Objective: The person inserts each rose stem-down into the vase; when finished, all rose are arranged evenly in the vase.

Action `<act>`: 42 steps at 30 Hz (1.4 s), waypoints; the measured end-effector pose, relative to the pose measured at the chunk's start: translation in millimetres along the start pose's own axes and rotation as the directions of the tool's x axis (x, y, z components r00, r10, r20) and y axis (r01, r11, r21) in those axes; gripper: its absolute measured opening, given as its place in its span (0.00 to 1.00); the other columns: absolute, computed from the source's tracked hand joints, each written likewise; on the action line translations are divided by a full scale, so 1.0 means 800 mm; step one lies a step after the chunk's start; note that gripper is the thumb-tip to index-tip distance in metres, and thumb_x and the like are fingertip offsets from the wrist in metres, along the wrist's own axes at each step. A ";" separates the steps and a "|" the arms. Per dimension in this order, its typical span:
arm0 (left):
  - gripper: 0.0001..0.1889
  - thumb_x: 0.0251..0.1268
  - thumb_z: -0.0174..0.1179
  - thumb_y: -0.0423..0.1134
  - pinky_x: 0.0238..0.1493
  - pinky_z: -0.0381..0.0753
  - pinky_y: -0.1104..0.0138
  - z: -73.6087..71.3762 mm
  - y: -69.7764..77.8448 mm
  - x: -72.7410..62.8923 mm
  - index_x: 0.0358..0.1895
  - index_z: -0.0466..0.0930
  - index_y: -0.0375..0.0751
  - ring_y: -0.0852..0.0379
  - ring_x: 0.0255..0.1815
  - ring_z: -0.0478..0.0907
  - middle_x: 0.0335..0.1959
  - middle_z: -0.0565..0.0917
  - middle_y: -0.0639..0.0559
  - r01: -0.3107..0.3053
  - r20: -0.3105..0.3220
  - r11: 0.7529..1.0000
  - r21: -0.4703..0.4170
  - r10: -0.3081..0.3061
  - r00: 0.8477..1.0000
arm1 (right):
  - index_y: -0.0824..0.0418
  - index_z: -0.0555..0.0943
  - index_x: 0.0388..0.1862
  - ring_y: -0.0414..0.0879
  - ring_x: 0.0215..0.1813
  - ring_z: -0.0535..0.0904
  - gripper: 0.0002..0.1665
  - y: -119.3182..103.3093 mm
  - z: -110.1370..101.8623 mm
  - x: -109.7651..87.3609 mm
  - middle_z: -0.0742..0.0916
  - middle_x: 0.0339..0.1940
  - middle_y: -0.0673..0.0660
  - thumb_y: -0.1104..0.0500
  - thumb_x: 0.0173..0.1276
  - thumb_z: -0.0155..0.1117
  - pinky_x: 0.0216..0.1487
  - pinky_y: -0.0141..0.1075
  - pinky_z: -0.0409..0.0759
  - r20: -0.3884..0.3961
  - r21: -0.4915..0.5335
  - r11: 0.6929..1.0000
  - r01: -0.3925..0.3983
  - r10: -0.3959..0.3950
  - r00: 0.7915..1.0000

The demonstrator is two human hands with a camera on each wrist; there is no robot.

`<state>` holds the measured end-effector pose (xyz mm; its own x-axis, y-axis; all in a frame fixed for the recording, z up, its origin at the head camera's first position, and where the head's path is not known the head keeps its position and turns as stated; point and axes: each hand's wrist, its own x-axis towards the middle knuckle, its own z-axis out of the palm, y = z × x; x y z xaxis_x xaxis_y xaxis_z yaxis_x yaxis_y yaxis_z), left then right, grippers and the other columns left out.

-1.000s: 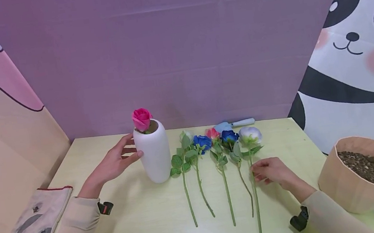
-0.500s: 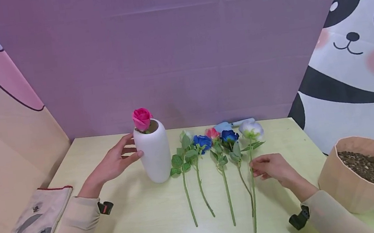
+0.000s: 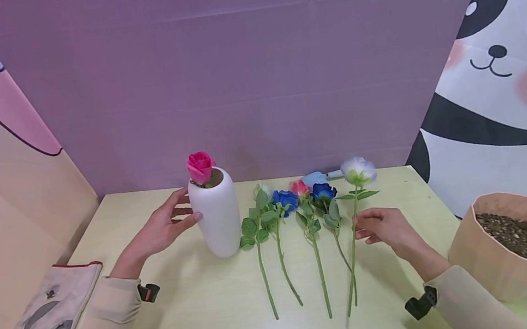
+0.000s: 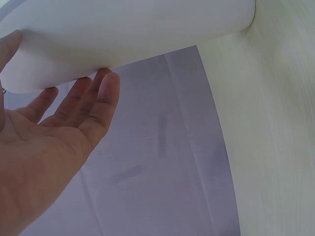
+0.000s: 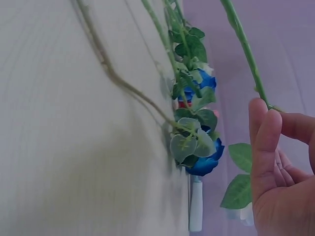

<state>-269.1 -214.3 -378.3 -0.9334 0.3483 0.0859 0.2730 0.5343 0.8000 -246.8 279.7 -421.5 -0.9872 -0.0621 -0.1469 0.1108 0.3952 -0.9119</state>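
My left hand [image 3: 159, 231] holds the side of an upright white vase [image 3: 218, 223], thumb towards me and fingers on the far side. A pink rose [image 3: 200, 167] stands in the vase's mouth. On the right, my right hand [image 3: 388, 230] pinches the green stem [image 5: 242, 42] of a pale lavender-white flower [image 3: 358, 171] between thumb and fingertips. This flower leans above the table, its bloom raised. Left of it lie a blue rose [image 3: 323, 192], a coral-pink flower [image 3: 299, 188], another blue rose [image 3: 286, 201] and a whitish flower [image 3: 262, 190].
A light-blue hand trowel [image 3: 315, 178] lies at the table's back edge, behind the blooms. A tan pot [image 3: 486, 263] with dark soil stands at the right. Pale gloves [image 3: 47, 326] lie at the left. A purple backdrop [image 3: 252, 77] rises behind the table.
My right hand has risen slightly and lifted the pale flower, its bloom moving up and right while the stem's lower end swings left. My left hand and the vase stay put.
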 end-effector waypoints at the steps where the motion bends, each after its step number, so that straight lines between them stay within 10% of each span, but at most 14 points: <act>1: 0.42 0.69 0.61 0.56 0.68 0.74 0.44 0.000 0.000 0.000 0.79 0.50 0.51 0.39 0.69 0.73 0.71 0.69 0.42 0.000 -0.001 1.000 -0.001 0.000 1.000 | 0.74 0.76 0.59 0.40 0.36 0.89 0.23 -0.002 0.000 0.000 0.89 0.38 0.51 0.57 0.75 0.60 0.38 0.34 0.88 -0.002 0.004 1.000 0.004 -0.004 1.000; 28: 0.41 0.70 0.60 0.55 0.69 0.74 0.43 0.000 -0.001 -0.001 0.79 0.50 0.50 0.38 0.69 0.73 0.71 0.68 0.41 -0.007 -0.002 1.000 0.018 0.007 1.000 | 0.71 0.72 0.62 0.35 0.36 0.87 0.26 -0.055 0.019 0.015 0.88 0.35 0.39 0.53 0.76 0.59 0.40 0.29 0.87 -0.083 0.210 0.972 0.102 -0.086 0.993; 42: 0.42 0.69 0.61 0.55 0.68 0.74 0.44 0.001 -0.001 -0.001 0.79 0.50 0.51 0.39 0.68 0.74 0.71 0.69 0.43 -0.002 -0.002 1.000 0.007 0.002 1.000 | 0.67 0.74 0.52 0.37 0.36 0.88 0.18 -0.078 0.035 0.024 0.89 0.33 0.45 0.55 0.74 0.63 0.45 0.30 0.88 -0.110 0.395 0.903 0.169 -0.136 0.985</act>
<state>-268.7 -214.2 -379.6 -0.9334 0.3478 0.0885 0.2764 0.5394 0.7954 -269.4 228.0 -377.9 -0.9997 -0.0135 0.0216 -0.0214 -0.0158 -0.9996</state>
